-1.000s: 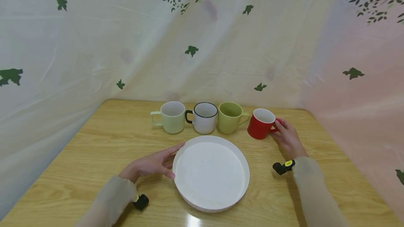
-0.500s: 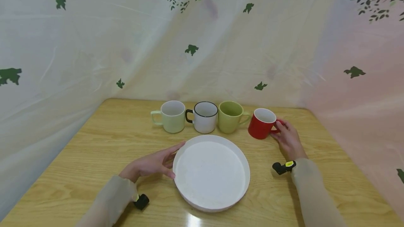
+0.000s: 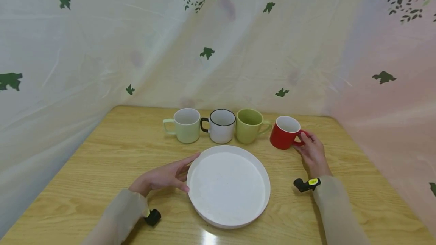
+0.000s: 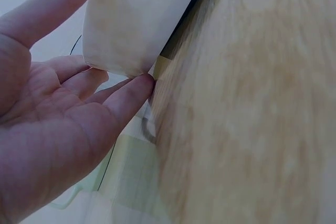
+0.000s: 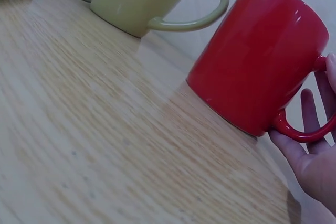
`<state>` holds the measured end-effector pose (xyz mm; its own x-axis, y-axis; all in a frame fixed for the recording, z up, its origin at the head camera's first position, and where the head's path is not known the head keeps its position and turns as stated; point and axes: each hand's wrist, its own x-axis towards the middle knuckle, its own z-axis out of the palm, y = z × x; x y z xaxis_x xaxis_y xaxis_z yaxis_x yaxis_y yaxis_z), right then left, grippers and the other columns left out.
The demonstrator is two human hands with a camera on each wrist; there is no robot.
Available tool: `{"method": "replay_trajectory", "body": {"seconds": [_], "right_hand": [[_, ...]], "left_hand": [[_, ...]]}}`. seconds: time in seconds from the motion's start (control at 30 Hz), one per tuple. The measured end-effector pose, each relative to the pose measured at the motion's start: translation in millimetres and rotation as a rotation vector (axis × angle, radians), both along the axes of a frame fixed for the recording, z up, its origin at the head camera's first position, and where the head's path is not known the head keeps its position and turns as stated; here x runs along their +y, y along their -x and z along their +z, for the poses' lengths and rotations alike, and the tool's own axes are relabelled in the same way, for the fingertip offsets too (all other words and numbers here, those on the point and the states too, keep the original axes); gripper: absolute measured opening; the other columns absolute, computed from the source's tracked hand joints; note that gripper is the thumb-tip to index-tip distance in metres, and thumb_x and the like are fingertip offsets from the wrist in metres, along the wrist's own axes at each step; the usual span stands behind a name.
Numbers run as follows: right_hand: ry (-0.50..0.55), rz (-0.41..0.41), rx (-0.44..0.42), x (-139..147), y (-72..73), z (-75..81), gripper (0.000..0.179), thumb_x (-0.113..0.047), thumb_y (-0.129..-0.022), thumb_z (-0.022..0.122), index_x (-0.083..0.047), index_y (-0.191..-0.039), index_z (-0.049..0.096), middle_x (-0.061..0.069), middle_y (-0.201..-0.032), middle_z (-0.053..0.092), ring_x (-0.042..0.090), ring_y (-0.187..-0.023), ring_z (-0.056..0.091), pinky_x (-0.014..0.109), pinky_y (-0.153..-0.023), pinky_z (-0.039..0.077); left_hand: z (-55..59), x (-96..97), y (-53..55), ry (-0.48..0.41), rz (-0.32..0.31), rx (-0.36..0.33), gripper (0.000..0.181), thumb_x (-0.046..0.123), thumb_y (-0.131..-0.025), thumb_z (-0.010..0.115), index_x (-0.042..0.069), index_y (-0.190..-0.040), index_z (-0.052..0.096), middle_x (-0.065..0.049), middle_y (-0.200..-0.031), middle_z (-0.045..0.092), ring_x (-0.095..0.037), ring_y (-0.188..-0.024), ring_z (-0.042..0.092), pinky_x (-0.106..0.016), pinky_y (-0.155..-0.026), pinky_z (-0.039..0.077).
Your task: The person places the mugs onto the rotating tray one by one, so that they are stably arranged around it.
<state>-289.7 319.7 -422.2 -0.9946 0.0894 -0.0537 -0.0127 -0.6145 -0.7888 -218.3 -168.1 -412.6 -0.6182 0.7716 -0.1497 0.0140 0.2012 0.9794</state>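
A round white tray with a low wall lies on the wooden table. My left hand rests at its left side, thumb and fingers spread along the wall. In the left wrist view, extended fingertips touch the tray's wall. At the right, my right hand pinches the handle of a red mug with a white inside. The right wrist view has this red mug close up, its base right at the tabletop, with fingers around the handle.
Behind the tray stand a pale green mug, a white mug with black rim and handle, and an olive-green mug. The olive mug's handle points toward the red mug. A leaf-patterned curtain hangs behind the table.
The red mug has shifted slightly to the right with my right hand, widening its gap from the olive-green mug. My left hand and the tray stay as they were.
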Motion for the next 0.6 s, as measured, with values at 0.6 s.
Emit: {"method": "replay_trajectory", "body": {"seconds": [0.6], "right_hand": [[-0.007,-0.161,-0.101,-17,-7.9,7.9,0.01,-0.01,-0.09,0.065,-0.013,-0.099,0.062,-0.006,-0.094,0.068,0.011,-0.098,0.055,0.03,-0.068,0.062]], "left_hand": [[-0.1,-1.6,-0.2,-0.007,-0.016,0.005,0.109,0.019,-0.08,0.078,0.017,-0.157,0.0,-0.006,-0.165,-0.006,-0.033,-0.152,0.001,-0.048,-0.122,0.015]]}}
